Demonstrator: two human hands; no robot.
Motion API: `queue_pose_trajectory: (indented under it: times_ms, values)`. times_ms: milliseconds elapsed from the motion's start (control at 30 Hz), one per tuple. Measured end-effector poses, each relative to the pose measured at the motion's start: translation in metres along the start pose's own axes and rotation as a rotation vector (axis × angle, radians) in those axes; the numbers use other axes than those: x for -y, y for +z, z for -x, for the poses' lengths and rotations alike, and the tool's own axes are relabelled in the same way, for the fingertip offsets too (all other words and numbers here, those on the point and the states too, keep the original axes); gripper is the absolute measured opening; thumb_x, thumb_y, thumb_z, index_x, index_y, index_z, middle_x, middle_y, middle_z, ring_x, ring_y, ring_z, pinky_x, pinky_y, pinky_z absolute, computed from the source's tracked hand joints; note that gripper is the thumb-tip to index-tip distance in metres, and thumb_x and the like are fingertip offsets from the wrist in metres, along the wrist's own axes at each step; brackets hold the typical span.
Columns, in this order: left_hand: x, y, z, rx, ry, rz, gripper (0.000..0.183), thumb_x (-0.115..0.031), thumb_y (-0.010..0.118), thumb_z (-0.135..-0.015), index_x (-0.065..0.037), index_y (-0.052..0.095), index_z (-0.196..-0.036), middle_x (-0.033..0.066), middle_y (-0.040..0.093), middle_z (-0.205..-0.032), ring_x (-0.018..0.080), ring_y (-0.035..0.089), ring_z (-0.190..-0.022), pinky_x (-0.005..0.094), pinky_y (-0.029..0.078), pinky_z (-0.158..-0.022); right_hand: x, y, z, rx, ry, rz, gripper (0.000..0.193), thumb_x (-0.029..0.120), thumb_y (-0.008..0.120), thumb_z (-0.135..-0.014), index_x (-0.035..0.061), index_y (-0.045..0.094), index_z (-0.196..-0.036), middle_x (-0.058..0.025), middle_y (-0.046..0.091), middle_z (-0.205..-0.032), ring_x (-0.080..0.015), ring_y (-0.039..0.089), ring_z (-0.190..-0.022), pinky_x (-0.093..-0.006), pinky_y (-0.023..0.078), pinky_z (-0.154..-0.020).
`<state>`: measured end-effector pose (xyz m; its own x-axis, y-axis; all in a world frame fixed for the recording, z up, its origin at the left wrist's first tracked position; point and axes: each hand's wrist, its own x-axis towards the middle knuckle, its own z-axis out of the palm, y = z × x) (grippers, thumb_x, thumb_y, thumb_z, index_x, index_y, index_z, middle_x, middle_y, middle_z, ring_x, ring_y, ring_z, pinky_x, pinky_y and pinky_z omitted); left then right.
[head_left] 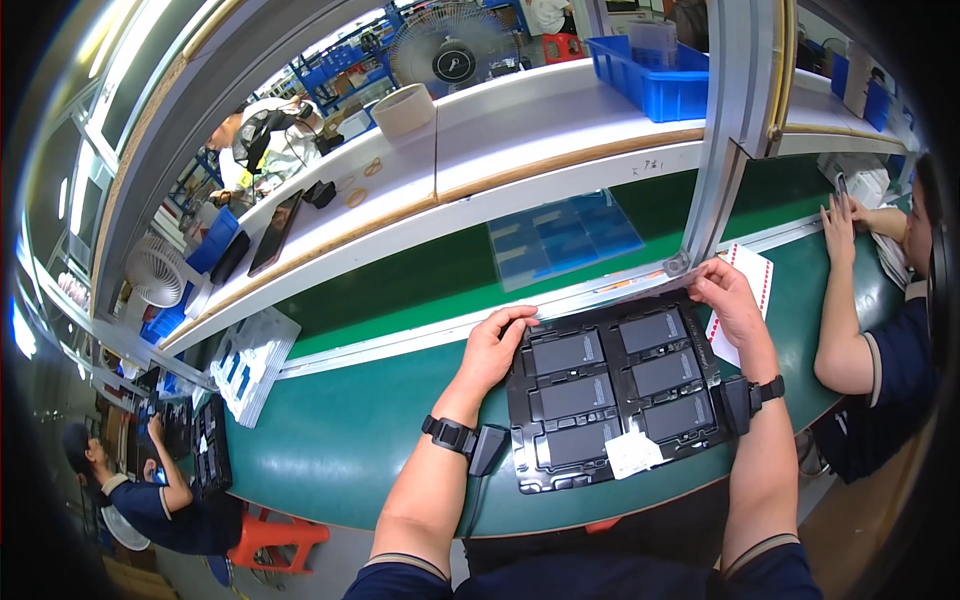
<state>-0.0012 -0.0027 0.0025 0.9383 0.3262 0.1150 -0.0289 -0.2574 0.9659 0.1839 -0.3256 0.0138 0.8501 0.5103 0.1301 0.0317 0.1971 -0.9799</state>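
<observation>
A black plastic tray [610, 400] lies on the green bench in front of me, with several flat dark battery packs [577, 397] in its two columns of pockets. On its near edge rests a small white paper [634, 455]. My left hand [493, 347] is closed, its fingers curled at the tray's far left corner. Beyond the far right corner, my right hand [728, 303] pinches the end of a thin, greyish sheet [655, 288] seen nearly edge-on; what it is, I cannot make out. Both wrists wear black straps with small dark boxes.
A metal rail and upright post [715, 190] stand behind the tray. A white sheet with red marks [742, 290] lies right of it. Above runs a white shelf [540, 120] with a blue bin [650, 80] and tape roll [403, 110]. Co-workers sit left and right.
</observation>
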Motion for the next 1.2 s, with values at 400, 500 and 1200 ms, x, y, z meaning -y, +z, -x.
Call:
queue_pose_trajectory:
  times_ms: [400, 500, 1200]
  values:
    - [-0.0018, 0.0016, 0.0001, 0.004, 0.003, 0.026, 0.021, -0.007, 0.054, -0.097, -0.004, 0.066, -0.113, 0.0054, 0.07, -0.099, 0.0122, 0.062, -0.096, 0.026, 0.048, -0.087, 0.0037, 0.0016, 0.0018, -0.041, -0.02, 0.007, 0.01, 0.012, 0.064, -0.09, 0.0048, 0.059, -0.096, -0.0019, 0.062, -0.087, -0.0091, 0.059, -0.08, -0.0234, 0.049, -0.076]
    - [0.0008, 0.0004, -0.0008, 0.007, 0.039, 0.005, 0.021, -0.007, 0.054, -0.097, -0.004, 0.066, -0.114, 0.0053, 0.07, -0.099, 0.0121, 0.062, -0.096, 0.0259, 0.048, -0.087, 0.0053, 0.0018, 0.0021, -0.05, -0.02, 0.006, 0.011, 0.012, 0.064, -0.09, 0.0049, 0.059, -0.096, -0.0017, 0.062, -0.087, -0.0092, 0.059, -0.08, -0.0235, 0.049, -0.076]
    - [0.0, 0.0002, -0.0007, 0.006, 0.035, -0.024, 0.022, -0.006, 0.053, -0.096, -0.004, 0.066, -0.114, 0.0064, 0.07, -0.1, 0.0123, 0.062, -0.096, 0.0261, 0.048, -0.087, 0.0033, 0.0007, 0.0013, -0.024, 0.007, 0.031, 0.007, 0.011, 0.064, -0.09, 0.0072, 0.06, -0.095, -0.0002, 0.063, -0.088, -0.0082, 0.059, -0.081, -0.0218, 0.047, -0.075]
